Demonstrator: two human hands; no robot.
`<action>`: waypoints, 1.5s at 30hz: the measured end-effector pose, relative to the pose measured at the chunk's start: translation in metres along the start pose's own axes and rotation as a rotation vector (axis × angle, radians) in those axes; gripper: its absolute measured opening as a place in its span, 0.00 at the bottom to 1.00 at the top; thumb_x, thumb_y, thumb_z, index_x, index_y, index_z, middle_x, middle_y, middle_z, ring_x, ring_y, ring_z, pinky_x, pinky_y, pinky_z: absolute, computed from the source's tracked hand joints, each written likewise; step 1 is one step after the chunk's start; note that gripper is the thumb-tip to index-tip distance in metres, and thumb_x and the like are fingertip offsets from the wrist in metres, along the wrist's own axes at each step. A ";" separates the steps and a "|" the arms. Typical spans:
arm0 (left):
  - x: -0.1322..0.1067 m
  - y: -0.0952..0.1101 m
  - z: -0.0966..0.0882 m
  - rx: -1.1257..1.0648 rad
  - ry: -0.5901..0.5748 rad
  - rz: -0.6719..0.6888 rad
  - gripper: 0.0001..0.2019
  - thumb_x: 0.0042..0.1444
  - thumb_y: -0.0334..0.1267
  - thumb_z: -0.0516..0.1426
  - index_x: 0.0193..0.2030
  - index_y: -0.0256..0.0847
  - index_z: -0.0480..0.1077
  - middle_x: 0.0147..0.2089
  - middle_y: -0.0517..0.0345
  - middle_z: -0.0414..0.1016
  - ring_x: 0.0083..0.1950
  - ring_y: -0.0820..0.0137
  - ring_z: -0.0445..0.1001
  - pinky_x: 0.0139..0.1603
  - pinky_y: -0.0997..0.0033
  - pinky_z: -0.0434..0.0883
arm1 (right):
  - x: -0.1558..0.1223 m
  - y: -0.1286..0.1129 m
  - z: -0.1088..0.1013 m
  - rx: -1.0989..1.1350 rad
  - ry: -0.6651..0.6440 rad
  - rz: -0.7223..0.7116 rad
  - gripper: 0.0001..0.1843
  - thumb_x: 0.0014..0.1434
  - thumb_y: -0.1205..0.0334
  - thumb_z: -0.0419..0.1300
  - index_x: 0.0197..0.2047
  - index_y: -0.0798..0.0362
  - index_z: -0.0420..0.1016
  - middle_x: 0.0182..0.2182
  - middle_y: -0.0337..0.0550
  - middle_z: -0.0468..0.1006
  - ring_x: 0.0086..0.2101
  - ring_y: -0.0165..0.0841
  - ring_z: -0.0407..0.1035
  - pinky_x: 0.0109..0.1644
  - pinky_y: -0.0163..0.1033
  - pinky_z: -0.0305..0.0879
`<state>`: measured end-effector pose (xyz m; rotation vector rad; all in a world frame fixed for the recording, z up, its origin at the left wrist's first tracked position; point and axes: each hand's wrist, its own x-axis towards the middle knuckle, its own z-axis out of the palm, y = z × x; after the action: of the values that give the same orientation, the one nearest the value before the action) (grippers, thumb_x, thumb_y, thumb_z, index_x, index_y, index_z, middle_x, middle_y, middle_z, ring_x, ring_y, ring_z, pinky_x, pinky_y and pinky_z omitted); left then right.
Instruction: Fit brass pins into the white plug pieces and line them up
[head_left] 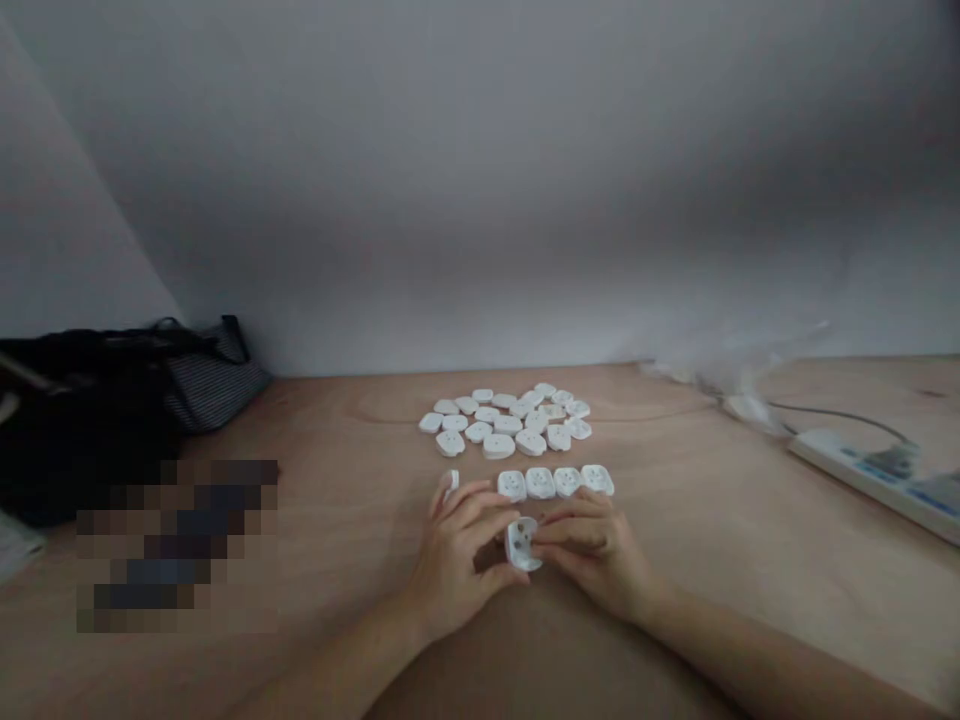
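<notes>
My left hand (469,545) is closed around the edge of a white plastic plug housing (519,555), which is tilted so that its inside shows. Small brass-coloured and dark spots are visible within it. The fingers of my right hand (592,545) are pinched at the housing's right side; whether they hold a small part I cannot make out. A row of several similar white housings (539,483) lies just beyond my hands, with their inner sides up. Another white piece (453,482) shows at my left fingertips, partly hidden, and I cannot tell whether it is touched.
Several white plastic pieces (498,445) lie in a loose group farther back on the wooden table (337,500). At right are a power strip (877,480) with a cable and a clear plastic bag (739,385). A black bag (97,420) and a pixelated patch are at left.
</notes>
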<state>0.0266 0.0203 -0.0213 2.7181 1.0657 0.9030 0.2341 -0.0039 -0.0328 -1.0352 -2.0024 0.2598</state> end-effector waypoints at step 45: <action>0.001 -0.080 -0.018 -0.348 -0.037 -0.257 0.27 0.50 0.40 0.61 0.57 0.40 0.63 0.57 0.48 0.68 0.57 0.56 0.66 0.58 0.52 0.62 | 0.084 0.006 0.043 -0.236 -0.286 0.141 0.27 0.46 0.50 0.65 0.50 0.43 0.68 0.38 0.41 0.78 0.43 0.43 0.67 0.49 0.51 0.50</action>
<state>-0.0301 0.0790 -0.0279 2.2487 1.0994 0.8943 0.1800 0.0706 -0.0134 -1.3547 -2.2591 0.2626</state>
